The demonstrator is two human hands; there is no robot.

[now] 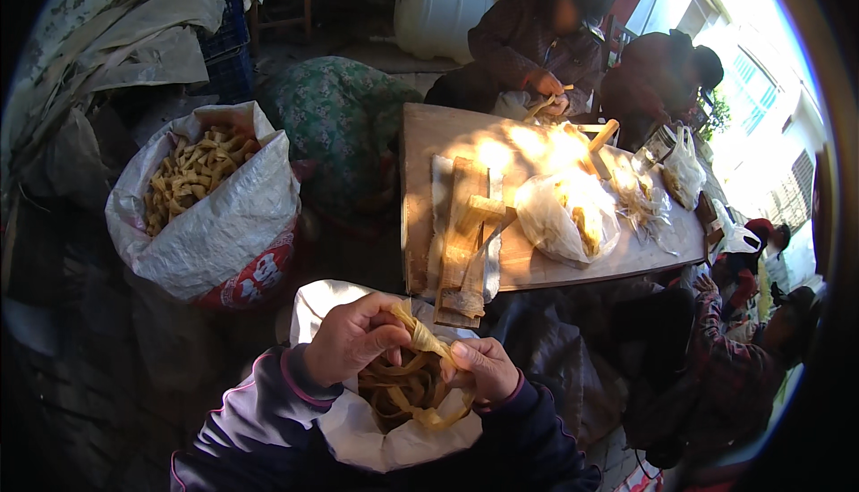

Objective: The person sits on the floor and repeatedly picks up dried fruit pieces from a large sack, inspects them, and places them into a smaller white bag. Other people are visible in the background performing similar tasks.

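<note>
Between my hands is a twisted bundle of pale yellow strips [424,339], apparently a dried plant or food material. My left hand [359,338] pinches its upper end, and my right hand [480,366] grips the lower end. Just beneath lies an open white sack [376,448] in front of my body, its rim folded outward. Loose, curling yellow strips [396,391] fill its mouth, and some hang over near my right hand. Parts of the strips are hidden behind my fingers.
A wooden table [419,150] stands ahead, carrying a wooden cutter-like device [463,237] and a plastic bag of yellow pieces [570,217]. At left, a woven sack [208,250] holds many short cut pieces [194,170]. Several people sit around; one person's hands [550,93] hold a strip.
</note>
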